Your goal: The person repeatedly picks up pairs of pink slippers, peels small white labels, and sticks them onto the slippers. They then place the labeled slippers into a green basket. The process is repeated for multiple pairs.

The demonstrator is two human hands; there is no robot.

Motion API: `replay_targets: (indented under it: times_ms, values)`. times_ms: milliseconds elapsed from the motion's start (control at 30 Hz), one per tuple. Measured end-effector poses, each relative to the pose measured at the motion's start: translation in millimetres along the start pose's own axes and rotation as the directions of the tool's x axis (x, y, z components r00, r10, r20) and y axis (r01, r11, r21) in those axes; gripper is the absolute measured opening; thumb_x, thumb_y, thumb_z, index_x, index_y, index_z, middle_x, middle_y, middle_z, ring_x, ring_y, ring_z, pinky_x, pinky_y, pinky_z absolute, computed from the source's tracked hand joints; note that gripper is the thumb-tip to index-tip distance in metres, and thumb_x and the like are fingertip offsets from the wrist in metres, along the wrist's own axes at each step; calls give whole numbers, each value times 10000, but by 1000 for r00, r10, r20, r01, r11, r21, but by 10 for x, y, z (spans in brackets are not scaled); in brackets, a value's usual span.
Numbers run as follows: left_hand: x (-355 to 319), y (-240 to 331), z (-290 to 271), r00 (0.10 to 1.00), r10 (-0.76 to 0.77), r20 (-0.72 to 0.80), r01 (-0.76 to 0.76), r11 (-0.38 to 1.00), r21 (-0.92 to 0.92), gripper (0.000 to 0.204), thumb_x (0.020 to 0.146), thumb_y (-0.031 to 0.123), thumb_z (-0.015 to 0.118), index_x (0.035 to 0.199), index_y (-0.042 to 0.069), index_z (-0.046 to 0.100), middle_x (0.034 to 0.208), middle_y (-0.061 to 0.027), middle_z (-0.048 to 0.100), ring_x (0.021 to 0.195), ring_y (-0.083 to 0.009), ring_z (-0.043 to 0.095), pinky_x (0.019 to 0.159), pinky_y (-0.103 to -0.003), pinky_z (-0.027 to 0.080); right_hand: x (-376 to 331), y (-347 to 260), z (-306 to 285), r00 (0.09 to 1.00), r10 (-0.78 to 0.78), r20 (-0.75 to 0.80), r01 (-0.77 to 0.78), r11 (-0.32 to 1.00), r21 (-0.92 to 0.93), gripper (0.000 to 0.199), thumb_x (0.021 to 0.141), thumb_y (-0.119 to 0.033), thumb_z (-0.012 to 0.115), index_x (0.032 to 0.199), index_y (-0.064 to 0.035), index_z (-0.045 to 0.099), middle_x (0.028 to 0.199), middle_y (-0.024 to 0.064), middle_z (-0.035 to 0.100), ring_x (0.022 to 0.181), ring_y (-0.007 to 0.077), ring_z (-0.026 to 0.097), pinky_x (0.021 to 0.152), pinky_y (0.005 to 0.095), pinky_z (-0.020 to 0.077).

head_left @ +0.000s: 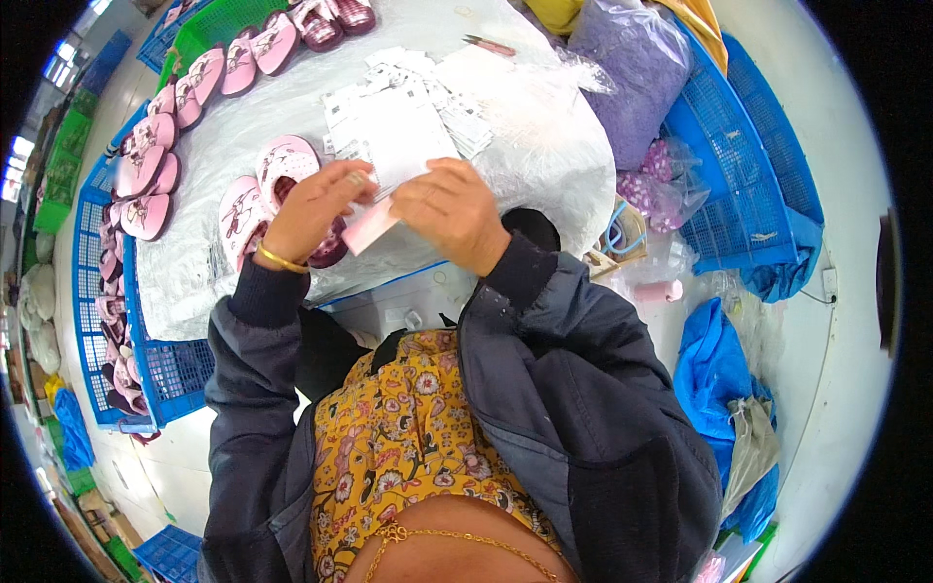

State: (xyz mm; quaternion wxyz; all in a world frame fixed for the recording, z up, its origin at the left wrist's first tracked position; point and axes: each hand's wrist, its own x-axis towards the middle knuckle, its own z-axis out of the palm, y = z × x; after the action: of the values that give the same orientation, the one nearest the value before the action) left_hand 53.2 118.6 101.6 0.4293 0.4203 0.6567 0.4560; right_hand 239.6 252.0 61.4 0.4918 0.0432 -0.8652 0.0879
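A pale pink strip slants down from the fingers of my right hand, which are closed on its upper end. My left hand, with a gold bangle at the wrist, is close beside it with fingers bent in a pinch. What those fingers hold, if anything, is too small to make out. Under and beside the left hand lies a pair of pink slippers with maroon trim, partly covered by the hand. White printed paper labels lie piled just beyond both hands.
Pink slippers line the far left of the plastic-covered table. Thread snips lie at the back. Blue crates stand left, another blue crate right. A purple-filled bag borders the table's right side.
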Motion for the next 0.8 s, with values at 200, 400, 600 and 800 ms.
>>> replay_targets:
  times_ms: [200,400,600,800]
  values:
    - [333,-263,137,910,-141,389,240,946,-219,207,978,175,578,1117,31,631,949,-8,657,835,-75,612,745,-238,496,-198,-138,-136,996,85,20,-87,987,135,163,741,-154,705,896,-118,664,1016,9,662,948,198,620,917,384,469]
    - [703,-80,445,991,-90,94,118,930,-349,145,997,203,542,1008,70,600,889,33,600,816,-77,558,741,-244,444,-648,193,-539,925,373,-70,-379,910,-169,227,746,-131,750,965,-114,692,1121,53,630,1011,259,589,880,391,460]
    - [1400,66,697,995,90,40,-61,885,-462,166,974,230,559,1000,72,602,896,-3,618,818,-118,586,774,-284,470,-1106,403,-499,658,752,29,-752,659,-15,181,783,-111,743,950,-83,679,867,83,646,762,257,633,715,356,506]
    - [1689,93,909,997,77,28,-57,899,-433,195,983,230,540,1066,60,588,955,-26,644,858,-138,612,802,-298,476,-1406,316,-512,404,910,91,-906,385,177,217,781,-126,778,955,-58,667,816,79,647,685,200,631,630,305,507]
